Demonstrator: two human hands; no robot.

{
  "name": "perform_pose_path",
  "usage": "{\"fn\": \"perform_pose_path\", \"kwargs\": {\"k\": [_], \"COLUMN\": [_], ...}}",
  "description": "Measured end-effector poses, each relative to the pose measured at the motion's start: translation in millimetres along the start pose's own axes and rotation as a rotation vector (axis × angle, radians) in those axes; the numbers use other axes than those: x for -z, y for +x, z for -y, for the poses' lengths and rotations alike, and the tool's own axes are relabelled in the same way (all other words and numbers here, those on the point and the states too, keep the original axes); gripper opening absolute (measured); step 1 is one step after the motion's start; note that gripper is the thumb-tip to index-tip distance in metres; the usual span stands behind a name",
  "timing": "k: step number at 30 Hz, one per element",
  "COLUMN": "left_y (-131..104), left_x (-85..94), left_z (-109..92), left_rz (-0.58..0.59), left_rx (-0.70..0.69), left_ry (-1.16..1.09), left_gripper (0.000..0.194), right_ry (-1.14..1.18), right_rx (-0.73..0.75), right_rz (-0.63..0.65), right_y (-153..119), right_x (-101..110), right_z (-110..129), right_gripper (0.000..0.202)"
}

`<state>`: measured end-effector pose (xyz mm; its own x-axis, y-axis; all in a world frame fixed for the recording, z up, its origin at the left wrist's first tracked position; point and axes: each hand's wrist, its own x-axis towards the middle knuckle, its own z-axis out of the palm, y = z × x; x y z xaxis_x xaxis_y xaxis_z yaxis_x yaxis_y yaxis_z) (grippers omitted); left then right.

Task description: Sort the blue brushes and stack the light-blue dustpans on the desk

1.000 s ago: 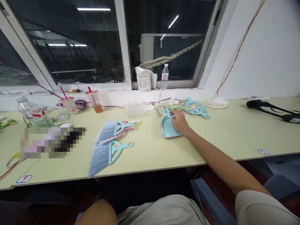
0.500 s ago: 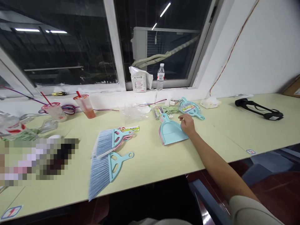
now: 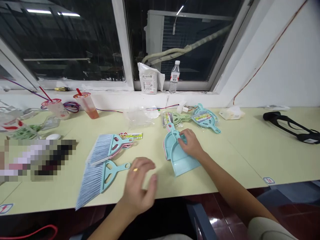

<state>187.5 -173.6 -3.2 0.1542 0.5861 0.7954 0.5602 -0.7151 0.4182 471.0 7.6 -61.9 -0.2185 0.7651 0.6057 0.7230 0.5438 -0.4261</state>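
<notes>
Right hand (image 3: 191,144) clamped on the handle end of a blue dustpan (image 3: 183,161) — it overlaps the dustpan stack (image 3: 168,143); left hand (image 3: 140,186) — thumb and curled fingers apart, near the lower brush (image 3: 93,181)

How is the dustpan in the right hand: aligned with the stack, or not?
Not aligned: the dustpan extends nearer the viewer than the stack.

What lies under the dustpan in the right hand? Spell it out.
Under that blue dustpan, held by the right hand, a stack of dustpans shows at its left: blue on top, pink edging below. The stack's right side is covered.
</notes>
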Motion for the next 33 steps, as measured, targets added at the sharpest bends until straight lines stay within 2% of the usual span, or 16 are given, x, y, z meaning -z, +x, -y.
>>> {"fn": "perform_pose_path", "kwargs": {"k": [3,6,8,10,12,14,17,20,24,28,33], "left_y": [9,35,58,79,95,101,100,95,94,99,106], "left_x": [-48.6,-99.0,-124.4,-140.6,-148.4,-150.0,-147.2,-145.6,-149.4,-155.5,-163.7], "left_z": [7,28,49,72,93,107,119,125,132,135,132], "left_rz": [0.21,0.378,0.49,0.6,0.733,0.761,0.731,0.7,0.657,0.672,0.714], "left_rx": [0.103,0.27,0.346,0.449,0.513,0.477,0.4,0.359,0.426,0.461,0.466], "left_ry": [0.141,0.244,0.283,0.305,0.231,0.237,0.307,0.348,0.394,0.386,0.324], "left_gripper": [0.029,0.055,0.059,0.055,0.047,0.044,0.05,0.046,0.036,0.034,0.034], "right_ry": [-0.106,-0.159,-0.184,-0.216,-0.268,-0.318,-0.336,-0.228,-0.025,-0.02,-0.036], "right_rx": [-0.032,-0.111,-0.201,-0.275,-0.292,-0.295,-0.326,-0.298,-0.198,-0.21,-0.169], "right_rz": [0.06,0.136,0.208,0.264,0.313,0.324,0.3,0.328,0.404,0.376,0.323], "right_y": [-6,1,11,24,36,45,53,51,40,35,40], "right_x": [-12,-21,-24,-26,-28,-30,-34,-33,-27,-27,-30], "right_z": [2,0,-2,-3,-1,4,12,14,-3,-23,-34], "right_gripper": [0.038,0.057,0.058,0.052,0.041,0.037,0.044,0.046,0.041,0.027,0.02]}}
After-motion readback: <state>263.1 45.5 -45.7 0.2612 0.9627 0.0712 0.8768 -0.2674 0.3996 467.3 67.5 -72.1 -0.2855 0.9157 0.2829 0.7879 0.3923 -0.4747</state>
